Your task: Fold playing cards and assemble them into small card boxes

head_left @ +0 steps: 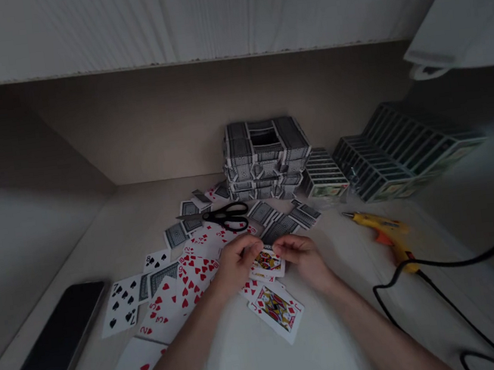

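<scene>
Both hands pinch the upper edge of a face playing card (268, 261) from its two sides, just over the table. My left hand (238, 261) has its thumb and fingers closed at the left corner. My right hand (301, 256) grips the right corner in the same way. Below them lies a jack of diamonds (278, 310), face up, overlapping other red cards. Spread to the left are several heart cards (195, 275), partly under my left forearm. Black-handled scissors (228, 214) rest on the cards behind my hands, their blades pointing left.
Boxes built from card backs (268, 158) stand by the rear wall, with stacked card packs (405, 153) to their right. A yellow glue gun (388, 233) and its black cable (419, 263) lie at right. A dark phone (47, 353) lies at left. A shelf (208, 15) hangs overhead.
</scene>
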### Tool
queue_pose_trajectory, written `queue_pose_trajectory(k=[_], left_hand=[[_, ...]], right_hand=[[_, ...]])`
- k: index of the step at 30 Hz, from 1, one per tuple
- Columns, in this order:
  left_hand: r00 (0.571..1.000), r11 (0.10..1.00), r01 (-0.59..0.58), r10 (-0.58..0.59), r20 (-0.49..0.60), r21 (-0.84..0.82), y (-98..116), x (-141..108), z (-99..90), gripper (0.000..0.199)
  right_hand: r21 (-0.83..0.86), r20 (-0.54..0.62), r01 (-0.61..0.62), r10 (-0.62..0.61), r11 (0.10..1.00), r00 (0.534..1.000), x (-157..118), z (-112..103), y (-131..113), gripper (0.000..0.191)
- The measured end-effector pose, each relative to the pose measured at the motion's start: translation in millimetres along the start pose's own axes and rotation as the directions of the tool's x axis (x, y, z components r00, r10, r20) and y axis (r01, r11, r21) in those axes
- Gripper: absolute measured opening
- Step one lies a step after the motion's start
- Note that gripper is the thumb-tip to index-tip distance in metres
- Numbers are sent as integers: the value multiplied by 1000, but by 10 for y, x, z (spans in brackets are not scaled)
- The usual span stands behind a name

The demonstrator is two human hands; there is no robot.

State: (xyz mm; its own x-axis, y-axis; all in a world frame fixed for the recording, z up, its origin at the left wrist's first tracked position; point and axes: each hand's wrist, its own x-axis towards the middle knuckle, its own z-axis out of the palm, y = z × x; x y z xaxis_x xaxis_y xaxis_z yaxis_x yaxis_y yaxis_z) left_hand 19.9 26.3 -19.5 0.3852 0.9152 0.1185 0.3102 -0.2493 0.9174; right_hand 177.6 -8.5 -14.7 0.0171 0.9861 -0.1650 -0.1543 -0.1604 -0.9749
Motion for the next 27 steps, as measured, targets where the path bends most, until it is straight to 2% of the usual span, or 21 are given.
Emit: queue_pose_trajectory(k=[3,8,14,20,27], left_hand=[[1000,995,-23,23,-5,92,46,-12,-1,27],[998,979,-47,36,59,197,97,-27,18,27],[999,965,-33,24,37,258,89,-21,47,35],[997,960,-70,58,54,271,91,5,45,34],[998,956,-46,34,44,289,5,-8,54,36]], right_hand=[[-102,47,59,-55,993,997,-17,2,44,28],[-226,130,147,-119,963,984,-42,0,79,26],[-147,144,112,-91,983,985,-44,19,91,26],[-99,175,70,-52,993,983,-42,23,51,25],[-68,165,22,-11,997,986,-40,7,-4,17]])
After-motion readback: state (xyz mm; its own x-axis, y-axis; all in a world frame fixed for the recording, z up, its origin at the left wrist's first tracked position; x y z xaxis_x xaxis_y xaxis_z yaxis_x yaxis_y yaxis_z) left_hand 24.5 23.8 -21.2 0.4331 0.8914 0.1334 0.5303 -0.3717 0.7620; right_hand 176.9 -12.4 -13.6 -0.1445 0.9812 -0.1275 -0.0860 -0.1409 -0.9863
